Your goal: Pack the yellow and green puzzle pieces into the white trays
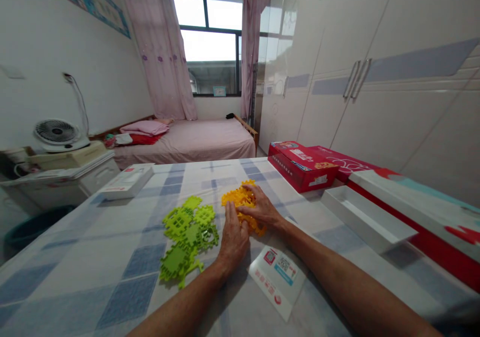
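Several orange-yellow interlocking plastic pieces (240, 198) lie in a small heap at the middle of the table. My right hand (260, 208) rests on top of the heap with its fingers spread over the pieces. My left hand (233, 237) lies flat at the heap's near edge, fingers stretched forward and touching the orange pieces. To the left of it lies a loose spread of green pieces (187, 237) of the same kind, untouched.
The table wears a blue and white checked cloth (112, 257). A leaflet (279, 279) lies under my right forearm. A red box (302, 164), a white tray (367, 217) and a long lid sit at the right; a white box (127, 181) at the far left.
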Demonstrator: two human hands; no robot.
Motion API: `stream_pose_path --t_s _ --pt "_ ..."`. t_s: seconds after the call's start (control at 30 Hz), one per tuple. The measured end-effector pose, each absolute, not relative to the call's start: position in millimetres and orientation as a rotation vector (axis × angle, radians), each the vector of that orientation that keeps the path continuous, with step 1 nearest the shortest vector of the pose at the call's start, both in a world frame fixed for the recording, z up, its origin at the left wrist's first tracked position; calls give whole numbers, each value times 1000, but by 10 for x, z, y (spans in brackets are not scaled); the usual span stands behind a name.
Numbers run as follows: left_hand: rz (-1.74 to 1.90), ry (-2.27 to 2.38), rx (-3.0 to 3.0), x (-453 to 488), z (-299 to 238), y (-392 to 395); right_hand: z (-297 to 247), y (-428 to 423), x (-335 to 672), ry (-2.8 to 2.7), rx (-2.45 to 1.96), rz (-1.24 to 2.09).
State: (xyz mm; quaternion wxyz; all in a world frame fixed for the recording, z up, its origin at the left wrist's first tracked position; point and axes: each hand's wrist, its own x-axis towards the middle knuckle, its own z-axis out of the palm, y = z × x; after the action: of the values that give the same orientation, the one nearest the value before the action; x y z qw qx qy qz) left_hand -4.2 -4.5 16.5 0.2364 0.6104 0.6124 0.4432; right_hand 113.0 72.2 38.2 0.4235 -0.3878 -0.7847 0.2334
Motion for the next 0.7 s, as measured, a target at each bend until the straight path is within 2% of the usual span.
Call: stream_pose_path --t_s 0.5,0.7 --pt "1299 1508 1499 -25 320 -122 404 728 1121 -1844 -1009 584" --pt "1325 1496 1417 -55 253 -89 457 822 1227 -1608 -1092 782"
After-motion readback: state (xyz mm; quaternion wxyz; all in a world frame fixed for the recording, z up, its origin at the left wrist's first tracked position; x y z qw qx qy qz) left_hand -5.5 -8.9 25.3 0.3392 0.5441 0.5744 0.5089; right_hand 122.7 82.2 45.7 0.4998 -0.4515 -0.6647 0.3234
